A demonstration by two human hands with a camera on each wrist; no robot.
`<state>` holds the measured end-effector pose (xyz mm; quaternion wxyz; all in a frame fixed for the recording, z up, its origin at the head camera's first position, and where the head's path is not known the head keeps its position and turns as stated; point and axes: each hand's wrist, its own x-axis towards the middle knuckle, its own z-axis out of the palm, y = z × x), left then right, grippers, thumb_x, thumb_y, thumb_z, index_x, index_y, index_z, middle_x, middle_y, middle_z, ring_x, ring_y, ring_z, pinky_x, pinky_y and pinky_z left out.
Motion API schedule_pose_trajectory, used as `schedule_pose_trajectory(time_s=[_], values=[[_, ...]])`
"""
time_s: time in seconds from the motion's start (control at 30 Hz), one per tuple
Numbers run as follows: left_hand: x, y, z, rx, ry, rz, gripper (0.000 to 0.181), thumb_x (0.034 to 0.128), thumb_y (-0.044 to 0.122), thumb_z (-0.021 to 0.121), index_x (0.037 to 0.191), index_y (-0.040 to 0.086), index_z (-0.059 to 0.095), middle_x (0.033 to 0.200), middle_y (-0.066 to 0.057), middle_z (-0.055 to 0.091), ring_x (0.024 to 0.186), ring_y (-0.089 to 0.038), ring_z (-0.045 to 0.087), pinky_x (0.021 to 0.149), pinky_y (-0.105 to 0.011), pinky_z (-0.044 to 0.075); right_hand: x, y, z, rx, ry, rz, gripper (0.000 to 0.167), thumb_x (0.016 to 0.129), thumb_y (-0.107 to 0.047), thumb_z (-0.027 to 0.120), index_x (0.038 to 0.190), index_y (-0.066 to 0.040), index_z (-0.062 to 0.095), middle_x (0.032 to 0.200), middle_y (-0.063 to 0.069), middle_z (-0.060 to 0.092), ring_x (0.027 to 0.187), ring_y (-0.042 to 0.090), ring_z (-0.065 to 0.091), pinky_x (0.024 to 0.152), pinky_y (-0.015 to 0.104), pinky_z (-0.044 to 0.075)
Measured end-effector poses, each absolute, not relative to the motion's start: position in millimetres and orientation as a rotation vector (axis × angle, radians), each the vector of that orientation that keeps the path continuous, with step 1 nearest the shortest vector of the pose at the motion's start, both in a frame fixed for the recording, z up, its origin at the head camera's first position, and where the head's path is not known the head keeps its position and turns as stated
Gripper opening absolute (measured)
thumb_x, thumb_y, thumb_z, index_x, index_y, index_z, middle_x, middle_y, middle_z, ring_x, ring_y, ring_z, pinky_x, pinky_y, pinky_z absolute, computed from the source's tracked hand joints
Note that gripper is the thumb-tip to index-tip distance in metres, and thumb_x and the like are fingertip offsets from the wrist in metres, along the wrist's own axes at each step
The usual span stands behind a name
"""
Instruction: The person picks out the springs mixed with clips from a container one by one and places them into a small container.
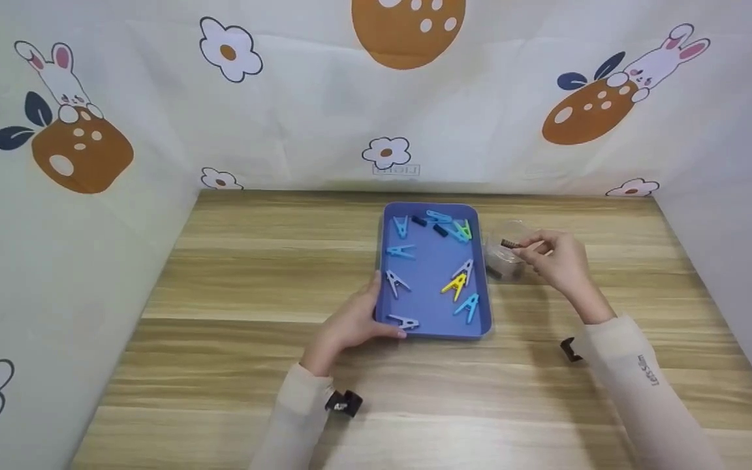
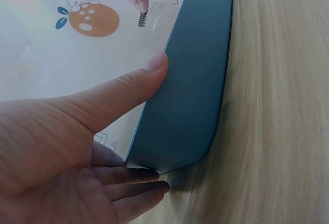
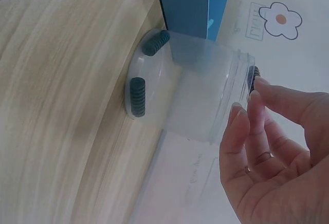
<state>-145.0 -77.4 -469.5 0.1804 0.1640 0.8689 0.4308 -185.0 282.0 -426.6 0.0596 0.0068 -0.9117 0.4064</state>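
My right hand [image 1: 555,261] pinches a small dark ridged piece [image 1: 510,244] between thumb and fingertips at the mouth of a clear jar [image 1: 506,266]. Two similar dark pieces [image 3: 138,96] lie at the jar's bottom in the right wrist view. My left hand [image 1: 353,320] rests at the near left corner of a blue tray [image 1: 433,329], thumb along the near side and fingers on the left wall. Inside the tray are several clips, among them a yellow clip [image 1: 455,286] and a green clip [image 1: 463,228], plus two dark pieces [image 1: 440,230] toward the far end.
The jar stands just right of the tray on a wood-grain table [image 1: 252,281]. Behind and on both sides hangs a pale cloth [image 1: 304,117] printed with flowers and rabbits.
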Motion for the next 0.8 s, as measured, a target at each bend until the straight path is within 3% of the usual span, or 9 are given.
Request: schedule_pose_trajectory(time_s=[0.47, 0.8], values=[[-145.8, -78.0, -470.7, 0.474, 2.461, 1.211, 0.125, 0.0826, 0.025, 0.092, 0.164, -0.010, 0.005, 0.171, -0.031, 0.012, 0.160, -0.043, 0.018, 0.132, -0.050, 0.017, -183.3, 284.3, -430.1, 0.006, -2.758, 1.254, 0.023, 0.095, -0.012, 0.077, 0.105, 0.008, 0.075, 0.074, 0.007, 0.075, 0.053, -0.001, 0.057, 0.044, 0.015, 0.045], [-145.5, -77.8, -469.6, 0.467, 2.460, 1.206, 0.125, 0.0826, 0.025, 0.092, 0.164, -0.009, 0.004, 0.172, -0.031, 0.011, 0.160, -0.043, 0.018, 0.132, -0.050, 0.017, -184.0, 284.3, -430.5, 0.007, -2.755, 1.292, 0.022, 0.095, -0.009, 0.075, 0.106, 0.009, 0.074, 0.076, 0.008, 0.075, 0.054, 0.003, 0.060, 0.045, 0.015, 0.047]])
